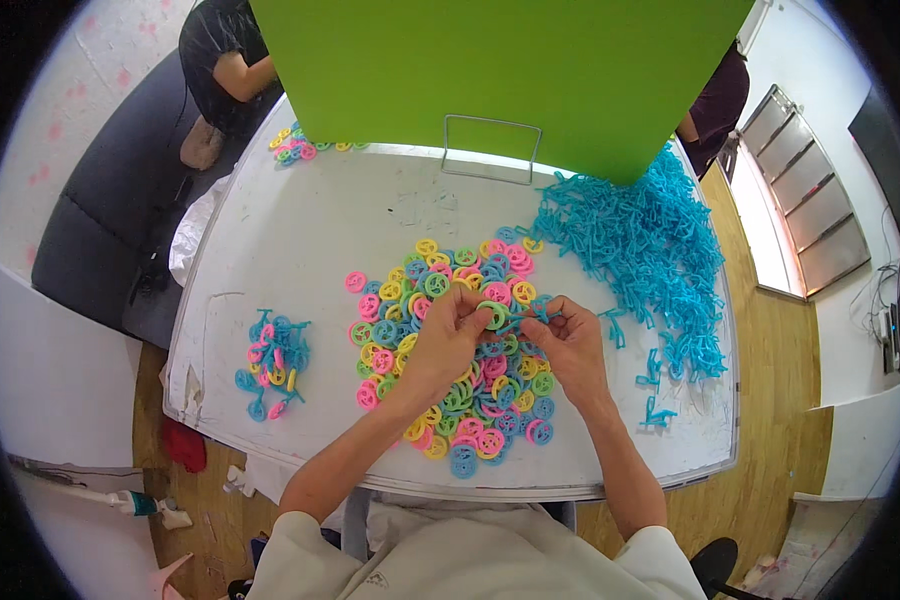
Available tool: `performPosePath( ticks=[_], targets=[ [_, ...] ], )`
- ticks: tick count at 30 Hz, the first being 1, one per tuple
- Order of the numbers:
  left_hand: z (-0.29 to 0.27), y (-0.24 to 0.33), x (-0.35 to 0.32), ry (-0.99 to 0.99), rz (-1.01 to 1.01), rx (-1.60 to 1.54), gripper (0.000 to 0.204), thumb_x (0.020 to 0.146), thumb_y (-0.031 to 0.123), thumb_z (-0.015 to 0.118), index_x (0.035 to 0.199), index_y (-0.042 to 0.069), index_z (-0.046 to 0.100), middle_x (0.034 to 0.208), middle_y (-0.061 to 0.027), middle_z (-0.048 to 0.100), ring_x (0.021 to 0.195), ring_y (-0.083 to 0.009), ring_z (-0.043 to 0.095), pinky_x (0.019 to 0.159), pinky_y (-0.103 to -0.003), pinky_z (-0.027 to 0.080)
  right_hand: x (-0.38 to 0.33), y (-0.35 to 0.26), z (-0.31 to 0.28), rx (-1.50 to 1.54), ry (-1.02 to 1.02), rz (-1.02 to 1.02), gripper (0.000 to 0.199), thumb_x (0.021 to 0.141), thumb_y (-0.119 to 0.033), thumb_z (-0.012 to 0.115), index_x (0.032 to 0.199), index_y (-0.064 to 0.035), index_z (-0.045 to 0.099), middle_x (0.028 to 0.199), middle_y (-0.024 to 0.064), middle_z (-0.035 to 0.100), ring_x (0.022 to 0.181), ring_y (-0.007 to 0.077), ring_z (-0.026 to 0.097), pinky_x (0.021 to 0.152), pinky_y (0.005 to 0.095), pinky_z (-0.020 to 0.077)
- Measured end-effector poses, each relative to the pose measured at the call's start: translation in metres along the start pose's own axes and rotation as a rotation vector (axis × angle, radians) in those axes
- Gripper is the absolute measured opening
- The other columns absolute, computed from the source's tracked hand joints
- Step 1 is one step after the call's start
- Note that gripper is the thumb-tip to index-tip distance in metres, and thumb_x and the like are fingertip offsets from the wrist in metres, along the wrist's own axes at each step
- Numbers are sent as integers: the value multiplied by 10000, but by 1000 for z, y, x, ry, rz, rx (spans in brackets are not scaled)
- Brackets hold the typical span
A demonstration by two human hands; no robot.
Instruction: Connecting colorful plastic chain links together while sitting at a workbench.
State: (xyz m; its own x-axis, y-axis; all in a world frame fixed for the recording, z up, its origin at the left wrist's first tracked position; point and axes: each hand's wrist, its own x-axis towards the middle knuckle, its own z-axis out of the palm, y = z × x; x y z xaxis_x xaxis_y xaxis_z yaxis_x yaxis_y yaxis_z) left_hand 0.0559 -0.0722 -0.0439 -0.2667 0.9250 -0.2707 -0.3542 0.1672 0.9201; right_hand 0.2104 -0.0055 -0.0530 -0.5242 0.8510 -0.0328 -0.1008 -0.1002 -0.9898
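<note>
Evidently much remains: loose wheels [463, 460] heaped centrally, clips [650, 230] at two o'clock; one small cluster [288, 345] at nine looks joined. Centrally, left hand [448, 335] pinches a green wheel [494, 317], right hand [572, 347] a blue clip [511, 325].

L forearm [355, 447] & R forearm [620, 460], both bare, angle in from lower edge & converge. L hand [444, 338] & R hand [572, 350] nr each other, fingers curled, thumbs pinched w/ fingertips.
</note>
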Motion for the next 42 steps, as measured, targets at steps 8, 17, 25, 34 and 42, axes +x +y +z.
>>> performPosePath(
  ticks=[8,17,25,34,42],
  targets=[
    [12,-3,-6,45,439,213,260,909,-47,495,1117,12,640,992,-108,677,806,-157,657,700,-266,544,-3,3,2,-71,199,21,133,857,-101,681,926,-9,613,816,33,661,706,76,615,656,200,496],
    [12,-8,-7,167,656,616,423,786,-153,481,1109,52,662,949,-149,685,771,-213,669,652,-299,535,-8,8,13,227,209,64,172,862,-129,685,976,-18,620,814,42,654,720,85,606,671,228,498],
    [18,-7,-9,215,756,654,359,805,-121,489,1063,48,672,844,-159,674,727,-212,660,612,-286,500,-8,7,13,543,172,258,155,876,-151,668,977,-44,618,907,29,659,770,103,623,718,235,512],
    [22,-2,-16,133,449,425,253,912,-23,474,1098,17,640,873,-91,656,722,-108,609,632,-244,500,-10,12,21,277,314,66,106,895,-149,643,918,-50,613,849,5,642,762,77,609,694,222,488],
    [7,-7,-1,52,470,296,209,922,-18,485,1060,17,638,911,-77,653,788,-116,617,693,-260,524,-6,7,15,-143,196,-168,123,877,-123,667,905,-27,594,864,19,640,733,58,586,675,204,476]
  ],
)
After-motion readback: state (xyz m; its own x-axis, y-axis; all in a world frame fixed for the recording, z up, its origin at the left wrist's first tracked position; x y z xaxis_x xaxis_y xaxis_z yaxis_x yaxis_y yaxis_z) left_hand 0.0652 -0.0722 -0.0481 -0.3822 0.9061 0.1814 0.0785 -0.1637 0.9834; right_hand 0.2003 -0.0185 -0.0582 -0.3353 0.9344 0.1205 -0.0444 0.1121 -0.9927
